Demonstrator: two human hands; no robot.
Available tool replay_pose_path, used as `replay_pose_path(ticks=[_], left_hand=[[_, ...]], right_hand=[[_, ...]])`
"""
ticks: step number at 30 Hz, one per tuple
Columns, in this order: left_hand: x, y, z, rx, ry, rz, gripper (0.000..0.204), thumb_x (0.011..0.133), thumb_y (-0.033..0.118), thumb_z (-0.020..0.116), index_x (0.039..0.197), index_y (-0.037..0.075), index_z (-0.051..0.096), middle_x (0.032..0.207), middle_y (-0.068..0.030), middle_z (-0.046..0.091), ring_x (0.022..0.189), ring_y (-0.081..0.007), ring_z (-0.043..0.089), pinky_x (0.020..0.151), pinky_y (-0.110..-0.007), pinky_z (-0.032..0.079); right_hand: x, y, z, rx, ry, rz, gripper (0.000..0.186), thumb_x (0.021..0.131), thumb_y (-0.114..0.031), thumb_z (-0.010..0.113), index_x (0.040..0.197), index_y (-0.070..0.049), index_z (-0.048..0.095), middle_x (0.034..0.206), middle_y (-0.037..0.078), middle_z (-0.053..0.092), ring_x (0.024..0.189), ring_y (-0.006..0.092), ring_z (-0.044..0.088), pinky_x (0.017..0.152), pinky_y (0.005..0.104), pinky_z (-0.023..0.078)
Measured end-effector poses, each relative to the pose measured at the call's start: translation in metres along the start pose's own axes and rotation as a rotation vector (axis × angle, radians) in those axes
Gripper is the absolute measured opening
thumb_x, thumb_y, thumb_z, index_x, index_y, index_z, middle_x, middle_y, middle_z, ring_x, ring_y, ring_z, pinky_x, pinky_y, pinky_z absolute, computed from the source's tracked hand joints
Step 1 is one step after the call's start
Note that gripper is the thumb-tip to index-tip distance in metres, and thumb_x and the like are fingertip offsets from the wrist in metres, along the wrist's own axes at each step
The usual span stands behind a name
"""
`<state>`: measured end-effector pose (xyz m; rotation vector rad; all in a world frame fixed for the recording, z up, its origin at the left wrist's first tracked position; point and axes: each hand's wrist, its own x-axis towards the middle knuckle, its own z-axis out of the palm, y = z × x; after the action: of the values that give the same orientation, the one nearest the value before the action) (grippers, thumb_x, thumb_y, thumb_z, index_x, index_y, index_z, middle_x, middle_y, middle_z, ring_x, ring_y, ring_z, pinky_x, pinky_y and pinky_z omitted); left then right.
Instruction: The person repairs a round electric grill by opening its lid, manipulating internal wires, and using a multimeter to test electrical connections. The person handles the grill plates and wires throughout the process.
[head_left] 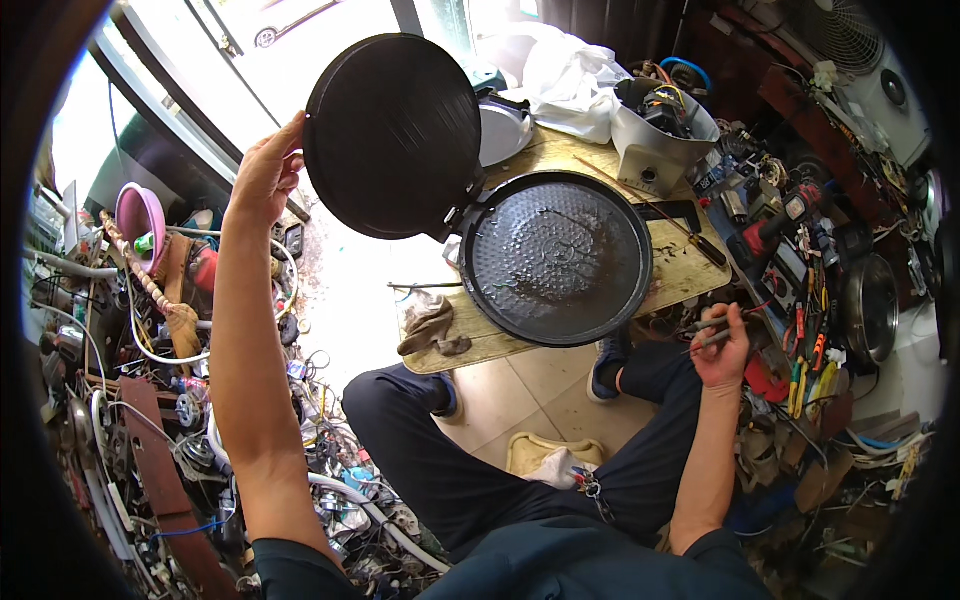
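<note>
Griddle (556, 258) lies between left hand (268, 172), gripping its lid (395, 135), and right hand (724, 352), clasping slim tools (711, 324).

Harsh daylight glares upper left; edges bow into black.

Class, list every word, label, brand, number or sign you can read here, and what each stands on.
None can be read.
Black lid and dimpled pan: no legible lettering.
Red-and-black power tool: any markings too small to read.
Pale casing with a knob: any markings too small to read.
</note>
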<state>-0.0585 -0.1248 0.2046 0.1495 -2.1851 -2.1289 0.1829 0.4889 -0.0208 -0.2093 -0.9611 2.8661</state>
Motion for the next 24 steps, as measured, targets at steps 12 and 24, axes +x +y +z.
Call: replay_pose_path(ticks=[12,24], left_hand=[[-0.003,-0.001,0.002,-0.004,-0.042,0.018,0.028,0.1,0.034,0.073,0.105,0.007,0.072,0.076,0.0071,0.057,0.06,-0.0013,0.045,0.047,-0.017,0.025],[0.003,-0.009,-0.011,-0.085,-0.114,0.034,0.022,0.105,0.032,0.066,0.107,0.011,0.068,0.071,0.0096,0.052,0.05,-0.0001,0.032,0.042,-0.02,0.021]], right_hand=[[-0.057,0.116,0.026,-0.184,0.117,0.576,0.04,0.102,-0.019,0.059,0.137,0.0,0.061,0.075,0.007,0.067,0.051,0.0106,0.057,0.043,0.024,0.043],[-0.062,0.186,0.07,0.052,-0.059,0.696,0.06,0.102,-0.02,0.058,0.157,-0.011,0.039,0.074,0.005,0.065,0.047,0.0084,0.05,0.042,0.0218,0.036]])
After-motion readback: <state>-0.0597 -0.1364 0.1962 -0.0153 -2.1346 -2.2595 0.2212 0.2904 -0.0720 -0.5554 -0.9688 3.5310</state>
